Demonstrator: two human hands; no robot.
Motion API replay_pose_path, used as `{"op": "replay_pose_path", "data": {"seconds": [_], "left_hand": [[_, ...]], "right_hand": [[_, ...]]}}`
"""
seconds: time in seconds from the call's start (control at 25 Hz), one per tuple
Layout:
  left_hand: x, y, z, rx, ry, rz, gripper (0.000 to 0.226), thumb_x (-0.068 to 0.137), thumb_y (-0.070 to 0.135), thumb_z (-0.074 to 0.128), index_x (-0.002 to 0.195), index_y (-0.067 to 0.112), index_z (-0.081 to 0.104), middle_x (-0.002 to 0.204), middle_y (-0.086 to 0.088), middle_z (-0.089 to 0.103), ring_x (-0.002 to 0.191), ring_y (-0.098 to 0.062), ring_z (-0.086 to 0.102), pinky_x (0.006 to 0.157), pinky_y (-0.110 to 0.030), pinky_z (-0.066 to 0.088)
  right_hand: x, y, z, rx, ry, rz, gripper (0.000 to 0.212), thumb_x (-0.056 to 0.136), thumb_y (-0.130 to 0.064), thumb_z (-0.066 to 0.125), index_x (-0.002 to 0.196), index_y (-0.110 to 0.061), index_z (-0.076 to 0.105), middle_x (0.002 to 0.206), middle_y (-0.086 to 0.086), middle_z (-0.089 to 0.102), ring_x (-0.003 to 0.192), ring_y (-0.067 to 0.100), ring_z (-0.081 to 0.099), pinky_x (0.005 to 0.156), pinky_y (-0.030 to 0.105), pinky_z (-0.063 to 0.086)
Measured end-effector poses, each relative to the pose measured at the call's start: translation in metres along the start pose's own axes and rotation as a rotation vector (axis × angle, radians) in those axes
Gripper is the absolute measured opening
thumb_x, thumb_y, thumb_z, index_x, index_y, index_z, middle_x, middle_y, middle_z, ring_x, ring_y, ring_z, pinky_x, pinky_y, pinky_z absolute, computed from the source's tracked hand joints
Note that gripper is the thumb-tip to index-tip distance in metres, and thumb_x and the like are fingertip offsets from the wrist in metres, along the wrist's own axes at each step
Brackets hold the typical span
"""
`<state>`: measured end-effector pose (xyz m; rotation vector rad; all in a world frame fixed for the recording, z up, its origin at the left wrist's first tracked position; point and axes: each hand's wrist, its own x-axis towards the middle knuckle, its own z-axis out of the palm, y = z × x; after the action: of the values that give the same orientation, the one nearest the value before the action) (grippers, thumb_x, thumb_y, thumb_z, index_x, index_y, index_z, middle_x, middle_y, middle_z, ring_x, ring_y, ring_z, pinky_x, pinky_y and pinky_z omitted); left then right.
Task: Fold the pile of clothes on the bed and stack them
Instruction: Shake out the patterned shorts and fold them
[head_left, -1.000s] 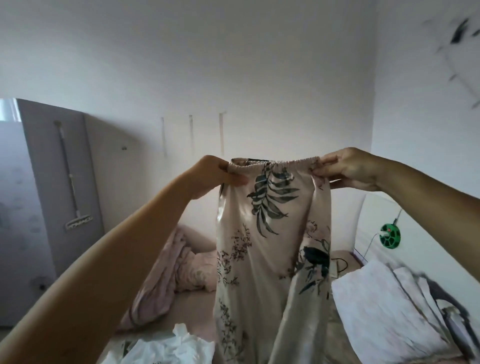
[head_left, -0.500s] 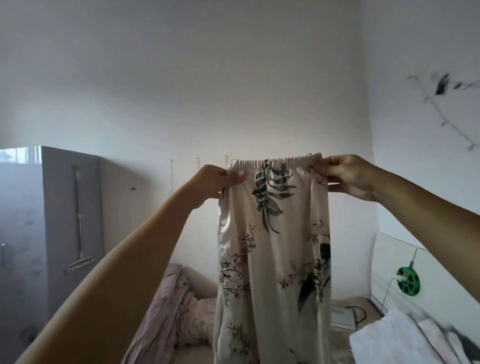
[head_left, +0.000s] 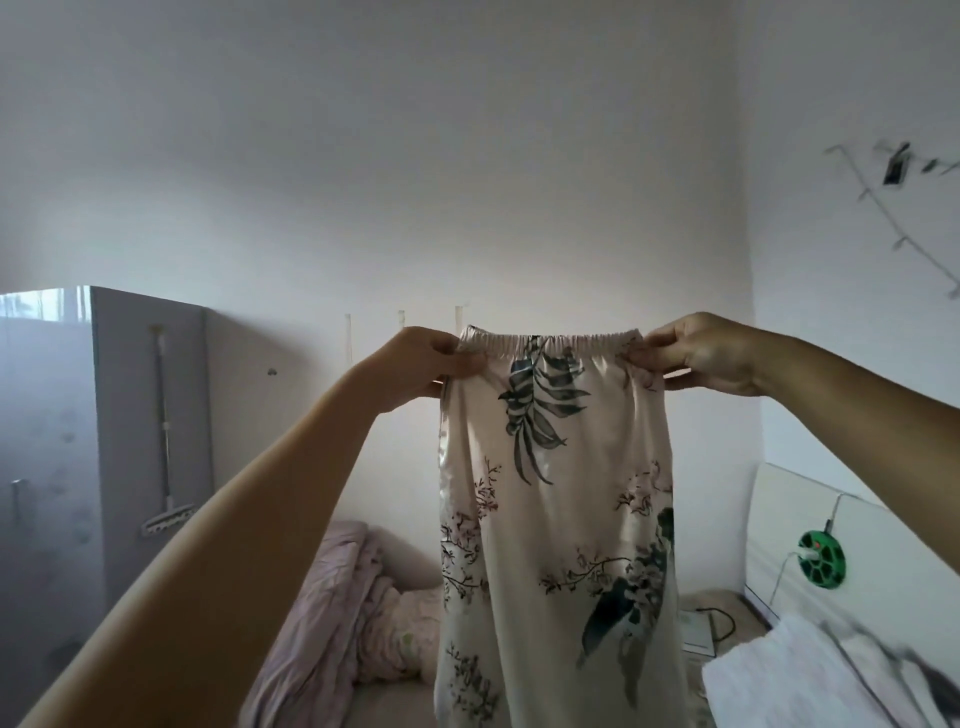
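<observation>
A cream satin garment with dark leaf and blossom prints (head_left: 556, 493) hangs straight down in front of me, its elastic waistband stretched level at the top. My left hand (head_left: 423, 364) pinches the waistband's left end. My right hand (head_left: 701, 358) pinches the right end. Both arms are raised and held out over the bed. The garment's lower part runs out of the bottom of the view. White and grey clothes (head_left: 831, 675) lie at the lower right, blurred.
A crumpled pink quilt (head_left: 332, 623) lies on the bed (head_left: 395, 701) against the far wall. A grey wardrobe (head_left: 150, 441) with a mop stands at the left. A green cable reel (head_left: 821, 558) hangs on the white headboard (head_left: 883, 545); a white box with a cable (head_left: 698, 631) sits below.
Both hands have lifted the garment higher and pulled the waistband wider and flatter. My view has tilted up, so the white clothes at the bottom have dropped out of sight.
</observation>
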<state>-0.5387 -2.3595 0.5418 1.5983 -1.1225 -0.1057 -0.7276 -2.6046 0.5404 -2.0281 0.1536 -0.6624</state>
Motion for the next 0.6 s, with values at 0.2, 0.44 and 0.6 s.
{"op": "replay_pose_path", "data": {"seconds": [0.2, 0.44, 0.6], "left_hand": [[0.004, -0.014, -0.002, -0.007, -0.030, -0.026, 0.011, 0.087, 0.014, 0.065, 0.090, 0.003, 0.066, 0.084, -0.006, 0.066, 0.073, -0.013, 0.064, 0.076, -0.029, 0.057], [0.024, -0.079, 0.000, 0.304, 0.029, -0.172, 0.021, 0.079, 0.023, 0.076, 0.070, 0.009, 0.063, 0.055, 0.002, 0.044, 0.049, -0.011, 0.037, 0.044, -0.020, 0.029], [0.052, -0.139, 0.008, 0.118, 0.046, -0.276, 0.014, 0.080, 0.005, 0.073, 0.069, 0.005, 0.065, 0.054, -0.005, 0.054, 0.038, -0.013, 0.051, 0.039, -0.021, 0.048]], "right_hand": [[0.009, 0.007, 0.003, -0.012, 0.001, 0.044, 0.004, 0.086, -0.014, 0.066, 0.087, -0.010, 0.066, 0.073, 0.000, 0.065, 0.068, 0.009, 0.056, 0.058, 0.020, 0.039], [0.037, 0.065, 0.039, 0.242, 0.037, 0.154, 0.008, 0.086, 0.009, 0.058, 0.089, 0.002, 0.062, 0.073, 0.009, 0.068, 0.061, 0.015, 0.069, 0.061, 0.023, 0.058], [0.077, 0.120, 0.073, 0.246, 0.088, 0.195, 0.014, 0.083, 0.013, 0.059, 0.087, 0.000, 0.062, 0.082, 0.012, 0.065, 0.069, 0.017, 0.066, 0.063, 0.023, 0.059]]}}
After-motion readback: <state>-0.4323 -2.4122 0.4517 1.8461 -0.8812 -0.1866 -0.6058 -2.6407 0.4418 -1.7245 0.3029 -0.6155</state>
